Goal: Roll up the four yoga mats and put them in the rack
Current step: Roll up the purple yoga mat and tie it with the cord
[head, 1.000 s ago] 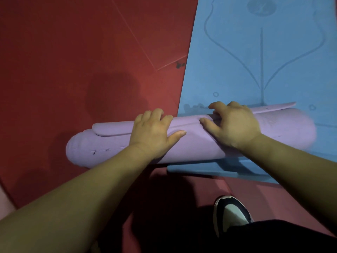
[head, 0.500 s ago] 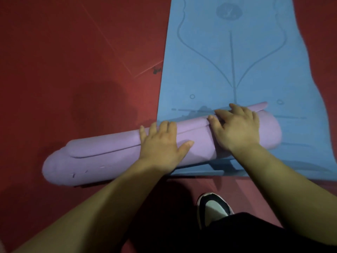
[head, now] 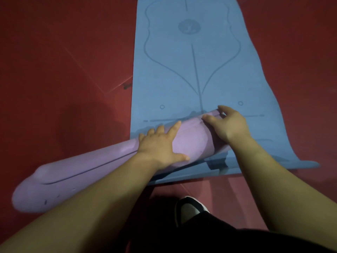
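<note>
A dull red floor (head: 54,70) fills the view, marked by faint pale seam lines and a small dark scuff near the left side of a blue mat (head: 182,70), which lies unrolled and flat, running away from the person, printed with a centre line, curved guide lines and a round emblem. Across its near end lies a purple mat (head: 82,172), rolled into a thick tube and set at a slant: its right end rests on the blue mat, while its left end reaches well out over the red floor, nearer the camera. The loose outer edge of the roll shows as a long seam along its top. The left hand (head: 158,147) lies palm down on the middle of the roll, fingers straight and spread over the top, thumb stretched along the near side, pressing rather than clasping. The right hand (head: 229,125) is at the roll's right end, its fingers and thumb curled round that end and gripping it. Below, a dark shoe with a pale toe (head: 189,209) stands on the floor beside dark clothing
</note>
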The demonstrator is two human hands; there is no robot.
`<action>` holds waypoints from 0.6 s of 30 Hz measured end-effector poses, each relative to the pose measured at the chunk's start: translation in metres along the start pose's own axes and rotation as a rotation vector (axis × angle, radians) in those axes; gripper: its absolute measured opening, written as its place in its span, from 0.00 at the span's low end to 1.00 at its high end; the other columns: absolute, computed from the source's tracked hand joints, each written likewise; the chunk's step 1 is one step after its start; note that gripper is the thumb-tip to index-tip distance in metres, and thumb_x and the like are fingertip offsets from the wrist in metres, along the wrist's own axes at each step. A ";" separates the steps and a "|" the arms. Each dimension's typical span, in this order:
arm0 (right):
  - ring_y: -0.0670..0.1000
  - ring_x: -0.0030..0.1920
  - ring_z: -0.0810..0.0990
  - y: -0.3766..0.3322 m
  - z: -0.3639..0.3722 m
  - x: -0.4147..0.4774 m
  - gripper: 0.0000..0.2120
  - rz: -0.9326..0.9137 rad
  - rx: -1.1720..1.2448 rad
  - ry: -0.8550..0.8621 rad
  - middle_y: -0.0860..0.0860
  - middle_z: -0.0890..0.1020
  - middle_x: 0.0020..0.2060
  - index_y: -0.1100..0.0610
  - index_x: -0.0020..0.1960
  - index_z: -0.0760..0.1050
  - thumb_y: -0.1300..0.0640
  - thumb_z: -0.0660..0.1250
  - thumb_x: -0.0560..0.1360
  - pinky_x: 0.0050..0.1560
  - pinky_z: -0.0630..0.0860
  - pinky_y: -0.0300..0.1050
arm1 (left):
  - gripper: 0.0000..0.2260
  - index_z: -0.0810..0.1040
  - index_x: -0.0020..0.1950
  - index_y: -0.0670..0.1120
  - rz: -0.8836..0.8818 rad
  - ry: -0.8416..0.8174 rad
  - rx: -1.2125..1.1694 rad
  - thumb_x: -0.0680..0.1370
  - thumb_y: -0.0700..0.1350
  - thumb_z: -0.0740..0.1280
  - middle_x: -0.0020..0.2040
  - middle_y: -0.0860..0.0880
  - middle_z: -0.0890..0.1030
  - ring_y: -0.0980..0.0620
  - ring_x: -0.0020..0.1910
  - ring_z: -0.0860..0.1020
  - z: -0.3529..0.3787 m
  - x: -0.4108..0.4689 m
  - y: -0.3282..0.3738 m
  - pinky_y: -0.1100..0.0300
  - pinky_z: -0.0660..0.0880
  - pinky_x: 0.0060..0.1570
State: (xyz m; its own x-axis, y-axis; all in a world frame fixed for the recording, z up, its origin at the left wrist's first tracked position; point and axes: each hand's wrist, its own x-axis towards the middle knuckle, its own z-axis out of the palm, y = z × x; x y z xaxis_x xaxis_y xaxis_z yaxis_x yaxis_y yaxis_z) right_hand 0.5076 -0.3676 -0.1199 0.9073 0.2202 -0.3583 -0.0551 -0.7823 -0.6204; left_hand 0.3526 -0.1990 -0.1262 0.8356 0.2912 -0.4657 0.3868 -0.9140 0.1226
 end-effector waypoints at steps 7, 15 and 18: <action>0.55 0.69 0.75 -0.041 0.000 -0.049 0.45 -0.126 0.258 0.059 0.54 0.76 0.71 0.50 0.80 0.61 0.42 0.78 0.69 0.67 0.71 0.46 | 0.55 0.48 0.81 0.59 -0.018 0.095 -0.024 0.62 0.74 0.72 0.61 0.45 0.64 0.40 0.60 0.74 -0.041 -0.045 -0.028 0.48 0.73 0.60; 0.48 0.64 0.77 -0.174 -0.039 -0.113 0.40 -0.403 0.425 0.076 0.43 0.80 0.61 0.41 0.69 0.71 0.27 0.73 0.61 0.68 0.73 0.53 | 0.56 0.47 0.76 0.54 -0.244 0.512 -0.073 0.59 0.74 0.72 0.72 0.46 0.63 0.38 0.63 0.71 -0.113 -0.142 -0.074 0.42 0.73 0.61; 0.47 0.68 0.73 -0.214 -0.048 -0.144 0.44 -0.487 0.492 -0.105 0.45 0.74 0.69 0.42 0.71 0.72 0.25 0.71 0.60 0.71 0.71 0.52 | 0.61 0.38 0.79 0.58 -0.305 0.598 -0.152 0.61 0.71 0.75 0.73 0.47 0.62 0.39 0.66 0.70 -0.135 -0.191 -0.085 0.43 0.72 0.64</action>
State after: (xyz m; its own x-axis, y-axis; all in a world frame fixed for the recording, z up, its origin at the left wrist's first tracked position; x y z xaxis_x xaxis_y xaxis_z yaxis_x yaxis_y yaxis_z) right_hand 0.4082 -0.2599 0.0976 0.8327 0.5536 -0.0092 0.1429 -0.2311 -0.9624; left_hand 0.2125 -0.1387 0.0708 0.7357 0.6747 0.0595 0.6525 -0.7295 0.2049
